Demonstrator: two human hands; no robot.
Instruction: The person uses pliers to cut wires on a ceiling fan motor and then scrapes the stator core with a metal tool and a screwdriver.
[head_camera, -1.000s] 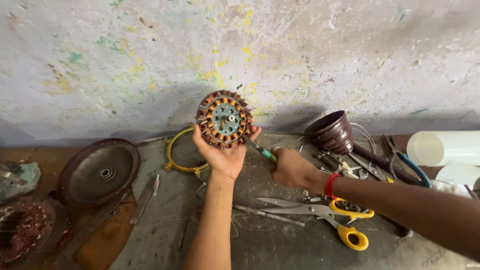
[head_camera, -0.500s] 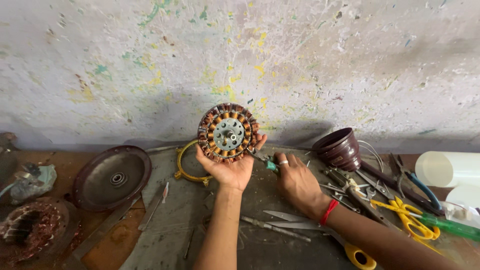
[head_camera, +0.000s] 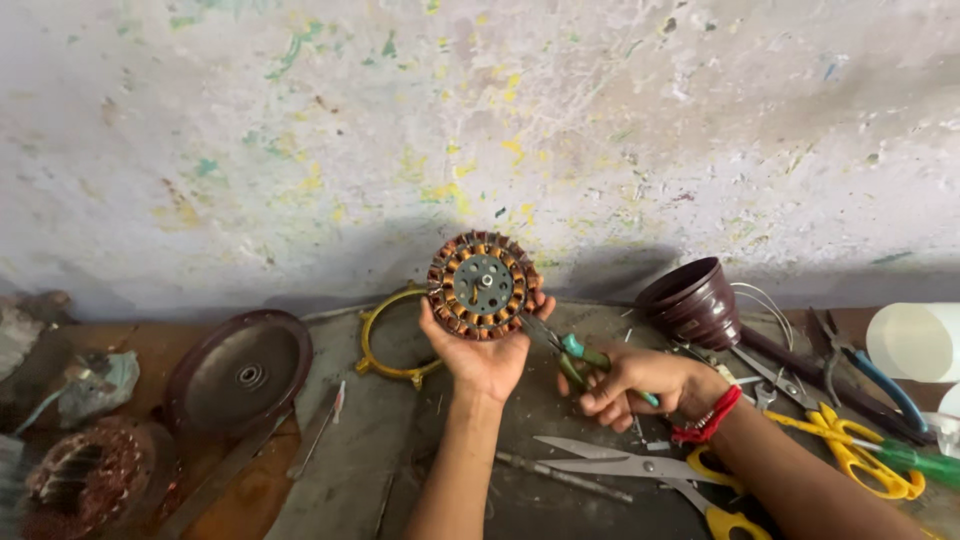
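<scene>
My left hand (head_camera: 482, 358) holds up a round motor stator (head_camera: 484, 285) with copper windings and a grey hub, its face turned toward me in front of the wall. My right hand (head_camera: 640, 385) grips green-handled pliers (head_camera: 570, 352); their jaws point up-left and reach the stator's lower right edge. A red thread band circles my right wrist.
A dark round motor cover (head_camera: 240, 372) and a yellow ring (head_camera: 388, 340) lie to the left, another wound stator (head_camera: 85, 478) at far left. Yellow-handled scissors (head_camera: 640, 470), a brown cup-shaped cover (head_camera: 692, 300), more pliers (head_camera: 870, 365) and a white cylinder (head_camera: 915, 342) lie to the right.
My right hand has picked up the green-handled pliers and brought their jaws to the stator's edge. The left hand has kept the stator raised.
</scene>
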